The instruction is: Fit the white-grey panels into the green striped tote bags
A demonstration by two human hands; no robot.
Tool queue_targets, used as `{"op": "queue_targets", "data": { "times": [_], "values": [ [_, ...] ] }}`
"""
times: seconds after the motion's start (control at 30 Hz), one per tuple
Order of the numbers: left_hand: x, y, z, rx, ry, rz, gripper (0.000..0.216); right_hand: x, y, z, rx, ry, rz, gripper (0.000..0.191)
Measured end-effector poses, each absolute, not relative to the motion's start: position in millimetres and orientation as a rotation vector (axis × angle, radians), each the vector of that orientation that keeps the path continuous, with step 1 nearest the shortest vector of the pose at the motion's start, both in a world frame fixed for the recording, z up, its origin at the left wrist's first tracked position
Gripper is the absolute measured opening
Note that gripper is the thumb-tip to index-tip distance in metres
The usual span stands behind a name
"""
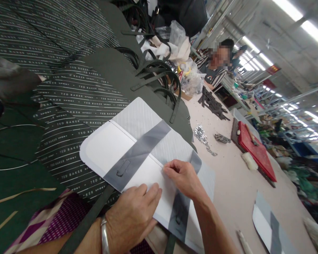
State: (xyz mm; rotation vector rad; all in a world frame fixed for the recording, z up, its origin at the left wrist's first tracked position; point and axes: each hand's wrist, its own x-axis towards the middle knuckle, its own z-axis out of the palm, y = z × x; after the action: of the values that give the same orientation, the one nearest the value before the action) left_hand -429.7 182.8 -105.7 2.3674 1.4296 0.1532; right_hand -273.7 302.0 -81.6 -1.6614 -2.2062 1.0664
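Observation:
A white bag panel (97,151) with rounded corners lies in front of me, crossed by two grey strips. Outlines of oblong slots show on the lower part of each strip. A seam or fold line runs along the panel's middle. My left hand (134,215), with a silver bangle at the wrist, rests on the panel's near edge with its fingers laid on the surface. Over the middle line my right hand (184,178) is closed in a pinch; what lies between its fingertips is too small to make out. A dark green strap (95,213) passes under the left forearm.
Dark green pieces with printed lining (76,123) are piled at left. Straps (175,91), small metal parts (200,132) and dark strips (212,104) lie beyond. On the right are a red board (257,151), another panel (267,225) and a white pen-like tool (243,241). A co-worker (214,70) sits farther back.

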Motion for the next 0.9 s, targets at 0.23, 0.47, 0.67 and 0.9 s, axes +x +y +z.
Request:
{"op": "queue_targets", "data": {
  "times": [0.23, 0.47, 0.67, 0.9],
  "values": [
    [-429.4, 182.3, -106.0, 2.39, 1.437, 0.141, 0.054, -278.0, 310.9, -78.3, -1.702, -2.223, 1.136, 0.013],
    [-429.5, 182.6, -104.2, 2.366, 1.439, 0.121, 0.054, -270.5, 322.1, -82.7, -1.675, -2.158, 1.394, 0.013],
    [-429.4, 182.5, -106.1, 2.389, 1.443, 0.12, 0.053, -276.8, 319.8, -77.4, -1.721, -2.287, 1.246, 0.011],
    [-429.5, 181.1, -113.2, 2.466, 1.409, 0.193, 0.046, -276.4, 310.0, -71.3, -1.704, -2.361, 0.945, 0.02]
  ]
}}
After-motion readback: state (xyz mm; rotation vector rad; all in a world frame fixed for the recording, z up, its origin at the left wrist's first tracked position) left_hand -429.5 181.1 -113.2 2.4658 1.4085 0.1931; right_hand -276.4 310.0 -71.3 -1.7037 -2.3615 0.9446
